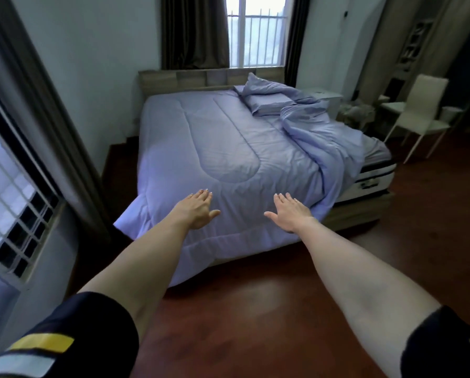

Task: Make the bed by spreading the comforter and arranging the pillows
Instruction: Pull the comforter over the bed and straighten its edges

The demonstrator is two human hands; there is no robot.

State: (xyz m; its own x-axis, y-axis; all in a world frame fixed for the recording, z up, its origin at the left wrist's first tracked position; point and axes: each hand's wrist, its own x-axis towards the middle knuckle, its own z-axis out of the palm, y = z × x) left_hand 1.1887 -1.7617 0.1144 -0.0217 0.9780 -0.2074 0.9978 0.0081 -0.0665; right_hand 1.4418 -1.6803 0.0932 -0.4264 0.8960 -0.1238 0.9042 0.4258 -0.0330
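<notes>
A lilac quilted comforter (214,148) lies mostly flat over the bed, hanging off the foot. Its right side is bunched in a rumpled ridge (321,132) that leaves the mattress corner (375,170) bare. Two lilac pillows (266,100) are piled at the head on the right, one leaning on the wooden headboard (190,77). My left hand (198,211) and my right hand (291,214) stretch out palms down over the foot of the comforter, fingers spread, holding nothing.
A white chair (419,115) and a small white nightstand (326,98) stand right of the bed. Dark curtains frame the window (255,31) behind the headboard. A wall and a barred window (13,203) close the left side. Reddish wood floor (255,309) runs around the foot.
</notes>
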